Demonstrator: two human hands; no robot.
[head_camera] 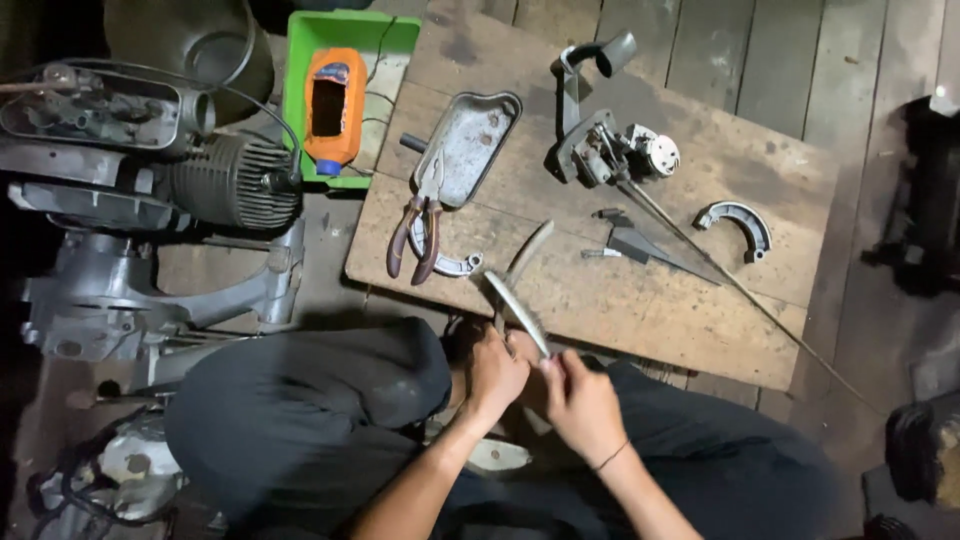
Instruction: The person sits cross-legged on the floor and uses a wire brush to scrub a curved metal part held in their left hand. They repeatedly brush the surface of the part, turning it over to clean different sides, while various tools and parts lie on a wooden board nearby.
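Curved metal strip [520, 300], pale and blade-like, held over the near edge of the wooden board [620, 300], just above the person's lap. Left hand [495, 375]: fingers clenched around a slim tool whose tip meets the strip's lower part; the tool itself is mostly hidden. Right hand [580, 405]: fingers pinching the strip's near end; a thin dark band circles the wrist. A second pale curved piece [530, 250] rises behind the strip, angled toward the board's middle.

On the board, left part: pliers [418, 225] with reddish-brown handles, lying partly on a grey curved brake shoe [450, 262] and touching a shallow metal tray [470, 145]; the tray appears to hold nothing but grime. Centre: a grey mechanical assembly [610, 150] with a bent lever, from which a long thin rod [740, 285] runs diagonally off the board's near right corner. Right part: another curved brake shoe [738, 222], well apart from the first.

Beyond the board's left corner: a green bin [300, 90] containing an orange plastic jug [335, 105] with a rectangular hole cut in its side. Far left, on the floor: a finned engine [225, 180].
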